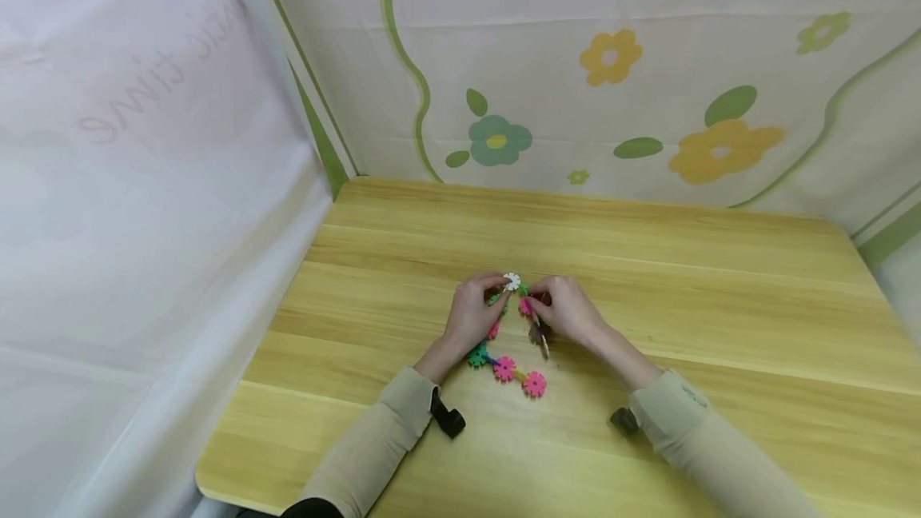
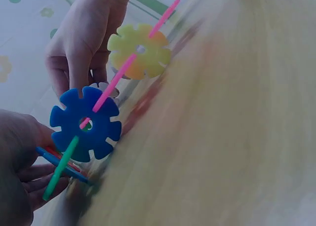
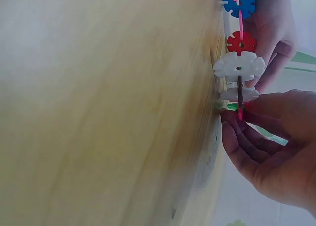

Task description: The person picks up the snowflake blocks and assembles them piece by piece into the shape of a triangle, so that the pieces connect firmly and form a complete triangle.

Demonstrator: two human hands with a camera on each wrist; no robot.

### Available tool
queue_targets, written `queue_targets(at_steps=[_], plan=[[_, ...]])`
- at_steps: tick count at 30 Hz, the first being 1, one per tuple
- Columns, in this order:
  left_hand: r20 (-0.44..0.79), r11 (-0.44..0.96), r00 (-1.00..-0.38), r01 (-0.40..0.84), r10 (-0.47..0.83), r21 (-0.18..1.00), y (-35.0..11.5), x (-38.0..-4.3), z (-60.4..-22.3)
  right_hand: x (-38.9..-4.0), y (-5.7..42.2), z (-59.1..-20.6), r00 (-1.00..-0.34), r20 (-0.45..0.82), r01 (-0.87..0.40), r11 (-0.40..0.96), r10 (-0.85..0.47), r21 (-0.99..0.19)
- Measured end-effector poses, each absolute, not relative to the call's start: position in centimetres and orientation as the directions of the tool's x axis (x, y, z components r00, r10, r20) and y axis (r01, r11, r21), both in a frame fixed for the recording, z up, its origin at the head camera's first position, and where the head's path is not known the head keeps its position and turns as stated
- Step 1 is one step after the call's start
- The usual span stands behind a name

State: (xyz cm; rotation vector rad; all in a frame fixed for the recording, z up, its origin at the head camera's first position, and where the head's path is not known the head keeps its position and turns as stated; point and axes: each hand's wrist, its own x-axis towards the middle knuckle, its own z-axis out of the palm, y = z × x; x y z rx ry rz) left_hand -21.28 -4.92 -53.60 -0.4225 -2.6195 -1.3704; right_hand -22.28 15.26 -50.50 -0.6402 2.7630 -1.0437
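Note:
A chain of slotted plastic snowflake discs lies bent on the table, with a white disc at its top. At the chain's upper left, my left hand pinches it beside that white disc. Opposite, my right hand pinches the other side by a pink disc. From the left hand the chain runs down to a green disc and a pink end disc. The left wrist view shows a blue disc and a yellow-orange disc; the right wrist view, a white disc. Fingers partly hide the gripped pieces.
The wooden table extends around the hands. A white curtain printed with flowers stands behind its back edge, and a plain white sheet hangs at the left. Dark wrist devices sit by both cuffs.

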Motion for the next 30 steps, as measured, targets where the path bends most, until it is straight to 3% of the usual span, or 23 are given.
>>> queue_targets(at_steps=[9,17,23,30], plan=[[0.299,0.543,-0.938,0.347,0.177,0.765,-4.9,-21.1,-53.8,-25.2,17.1,-55.8,-0.843,0.128,-0.464,0.583,-0.523,-0.667],[0.291,0.52,-0.939,0.345,0.185,0.782,-5.2,-21.3,-54.0,-23.4,16.5,-50.7,-0.821,0.062,-0.452,0.58,-0.568,-0.678],[0.249,0.502,-0.948,0.316,0.197,0.805,-5.6,-21.4,-53.9,-23.3,16.7,-50.6,-0.827,0.036,-0.439,0.603,-0.562,-0.666],[0.213,0.46,-0.959,0.277,0.186,0.844,-5.8,-21.5,-53.7,-23.6,17.1,-50.8,-0.831,0.037,-0.401,0.55,-0.555,-0.733]])
